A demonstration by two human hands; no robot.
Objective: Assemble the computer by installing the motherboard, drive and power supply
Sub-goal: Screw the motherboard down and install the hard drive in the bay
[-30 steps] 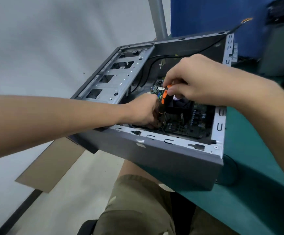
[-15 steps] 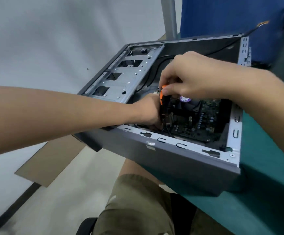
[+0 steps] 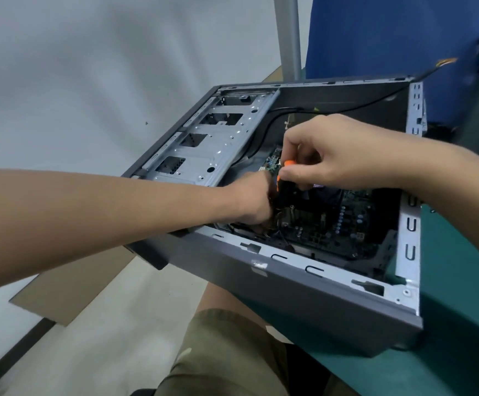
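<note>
The left hand [image 3: 254, 198] hides the screwdriver [image 3: 284, 190] tip, perhaps touching it.

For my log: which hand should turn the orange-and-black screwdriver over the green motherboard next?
Probably right: the right hand pinches the top of the orange-and-black screwdriver; the left hand sits low beside its shaft.

One head-worn camera looks forward and down, close above the open case [image 3: 304, 295] at the tabletop's [image 3: 461, 338] edge. The view is tilted; floor [image 3: 104, 338] shows lower left.
</note>
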